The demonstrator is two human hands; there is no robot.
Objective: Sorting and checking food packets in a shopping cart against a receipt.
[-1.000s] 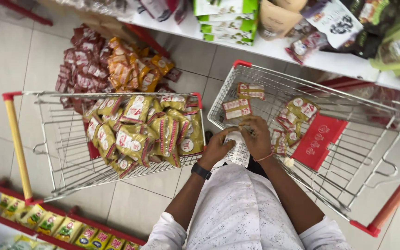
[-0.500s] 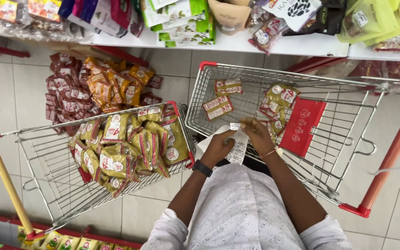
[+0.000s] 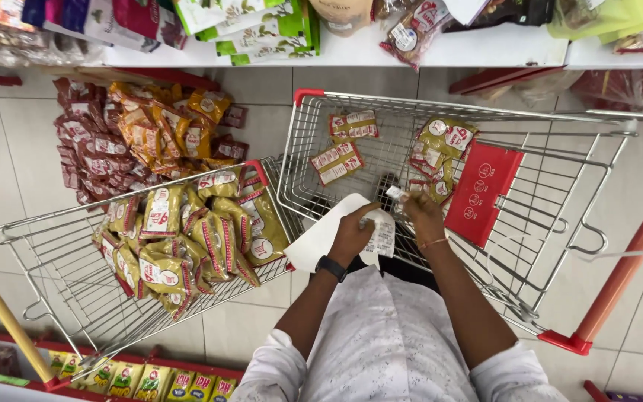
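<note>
Seen from the head camera, a person is standing between two wire shopping carts. The left cart [image 3: 76, 283] is holding a heap of yellow-green snack packets [image 3: 187, 238]. The right cart [image 3: 485, 246] is carrying a few packets and a red flap. The left hand [image 3: 351, 234] is gripping white paper sheets [image 3: 321, 238], fingers curled around them. The right hand [image 3: 422, 212] is pinching a small white slip [image 3: 394, 193] over the right cart.

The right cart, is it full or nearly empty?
Nearly empty. The right cart holds only a few packets on its wire floor, much bare mesh showing, while the left cart is heaped.
</note>
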